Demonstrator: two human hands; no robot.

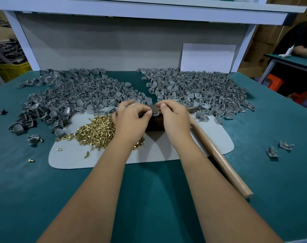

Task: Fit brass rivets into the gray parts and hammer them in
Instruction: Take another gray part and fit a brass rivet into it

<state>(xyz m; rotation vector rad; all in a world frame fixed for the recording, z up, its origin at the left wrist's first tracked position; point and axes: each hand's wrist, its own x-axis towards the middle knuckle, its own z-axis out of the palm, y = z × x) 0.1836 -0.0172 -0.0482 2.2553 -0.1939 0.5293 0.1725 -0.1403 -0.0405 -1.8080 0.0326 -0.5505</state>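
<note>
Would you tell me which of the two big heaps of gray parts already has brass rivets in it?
The right heap, behind the right hand: brass pins glint among its parts. The left heap looks plain gray.

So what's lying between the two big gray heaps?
In the head view, a bare strip of green table separates the left heap from the right heap; nearer, both hands meet.

Green table top [254, 155] under a white shelf frame [149, 13]; yellow crate [12, 70] far left; orange stool [276, 83] right.

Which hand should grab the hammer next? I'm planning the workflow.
Probably the right hand: the hammer lies just beside its wrist, handle pointing toward the person. The left hand sits over the brass rivets, farther away.
</note>
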